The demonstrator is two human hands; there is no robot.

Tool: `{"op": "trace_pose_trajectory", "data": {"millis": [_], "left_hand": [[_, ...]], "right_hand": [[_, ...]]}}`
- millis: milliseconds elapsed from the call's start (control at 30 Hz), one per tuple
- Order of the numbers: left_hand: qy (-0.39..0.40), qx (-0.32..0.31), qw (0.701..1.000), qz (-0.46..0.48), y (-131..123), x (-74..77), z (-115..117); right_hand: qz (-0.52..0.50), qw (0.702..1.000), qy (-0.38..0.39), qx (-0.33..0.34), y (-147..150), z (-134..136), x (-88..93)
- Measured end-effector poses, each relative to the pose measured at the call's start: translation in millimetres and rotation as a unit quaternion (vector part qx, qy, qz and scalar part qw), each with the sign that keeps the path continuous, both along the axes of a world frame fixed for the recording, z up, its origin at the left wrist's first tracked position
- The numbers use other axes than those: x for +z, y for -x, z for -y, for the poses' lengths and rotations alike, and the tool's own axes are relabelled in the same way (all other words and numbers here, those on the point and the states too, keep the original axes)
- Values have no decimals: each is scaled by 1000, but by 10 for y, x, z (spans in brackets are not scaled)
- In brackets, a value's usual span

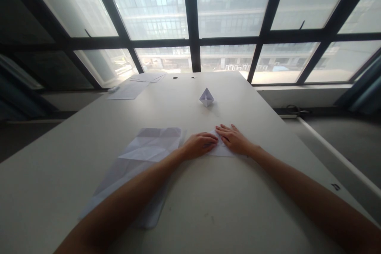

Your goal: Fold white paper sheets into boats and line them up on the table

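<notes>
A small folded piece of white paper (220, 151) lies flat on the white table (238, 190) under both hands. My left hand (200, 145) rests on its left side, fingers close together and curved over the paper; whether they pinch its edge is hard to tell. My right hand (233, 139) lies on the right side with its fingers stretched out and slightly apart. Beyond the hands stands a folded paper boat (206, 97). Larger creased sheets (149, 143) lie to the left, partly beneath my left forearm.
More white sheets (127, 90) lie at the table's far left corner, beside a small crumpled white item (113, 89). Two small dark spots are near the far edge. A dark mark (335, 187) sits near the right edge. Windows rise behind the table.
</notes>
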State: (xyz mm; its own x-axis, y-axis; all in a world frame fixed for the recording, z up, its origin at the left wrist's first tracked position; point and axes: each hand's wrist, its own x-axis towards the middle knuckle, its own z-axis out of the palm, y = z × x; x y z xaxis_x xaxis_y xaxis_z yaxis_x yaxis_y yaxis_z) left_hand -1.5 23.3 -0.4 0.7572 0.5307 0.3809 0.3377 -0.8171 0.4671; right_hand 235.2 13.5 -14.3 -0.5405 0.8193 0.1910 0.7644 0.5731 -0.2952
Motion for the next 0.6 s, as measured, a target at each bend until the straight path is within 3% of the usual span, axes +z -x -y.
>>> {"op": "trace_pose_trajectory", "data": {"millis": [300,467,600], "left_hand": [[-13,-23,995,-96,30,33,24],[-17,-13,995,-97,28,16,25],[-27,-19,996,-87,33,26,27]], "right_hand": [[-30,995,-81,-51,-112,-66,31],[-53,996,-70,-17,-104,-29,78],[-30,998,-55,-33,-66,70,189]]}}
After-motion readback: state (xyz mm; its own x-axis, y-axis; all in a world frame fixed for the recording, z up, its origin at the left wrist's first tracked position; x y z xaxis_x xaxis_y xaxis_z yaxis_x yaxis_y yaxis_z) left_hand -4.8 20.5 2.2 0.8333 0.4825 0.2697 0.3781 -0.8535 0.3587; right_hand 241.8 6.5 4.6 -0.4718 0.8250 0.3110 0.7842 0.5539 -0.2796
